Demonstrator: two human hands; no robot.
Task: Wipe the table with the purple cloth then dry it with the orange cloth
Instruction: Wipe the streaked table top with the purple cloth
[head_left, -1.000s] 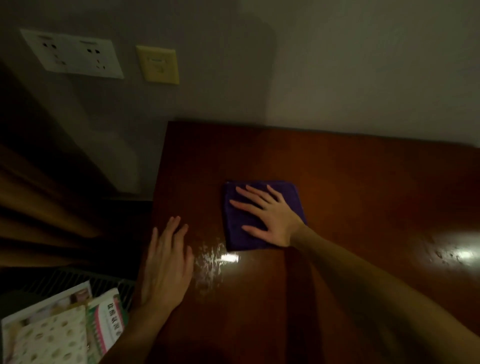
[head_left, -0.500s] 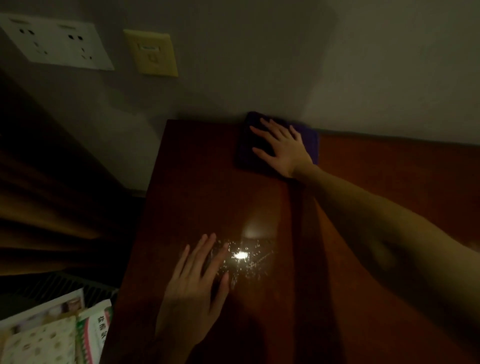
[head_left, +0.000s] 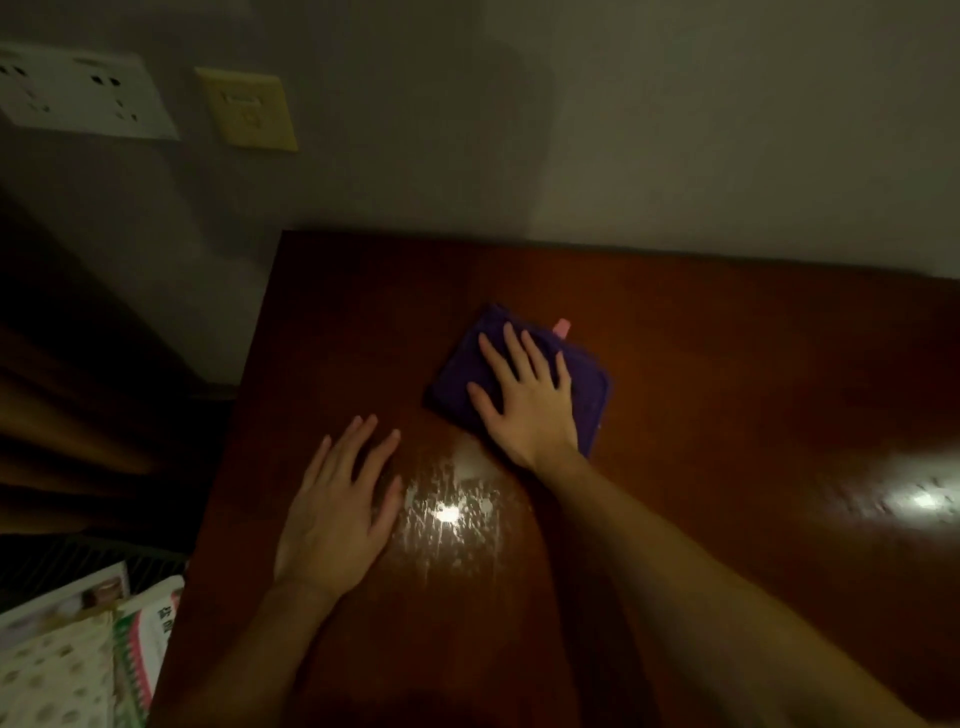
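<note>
At the lower left, just off the table's edge, lies a stack of printed packages (head_left: 88, 639), partly cut off by the frame. The dark reddish wooden table (head_left: 727, 364) fills the lower and central field. The left hand (head_left: 337, 514) rests palm down on the near-left part of the tabletop, fingers extended and slightly spread, grasping nothing. Just right of its fingers, a bright glare patch (head_left: 449, 512) shows streaked wet marks on the surface; a second glare (head_left: 924, 499) lies near the right edge. Farther in, the right hand (head_left: 524, 400) lies flat with spread fingers on the folded purple cloth (head_left: 462, 374), pressing it onto the tabletop near its middle; a small pink tag (head_left: 562, 326) projects from the cloth's far edge. Beyond the table's far edge rises a grey wall bearing a white socket panel (head_left: 78, 96) and a yellow wall plate (head_left: 249, 111).
</note>
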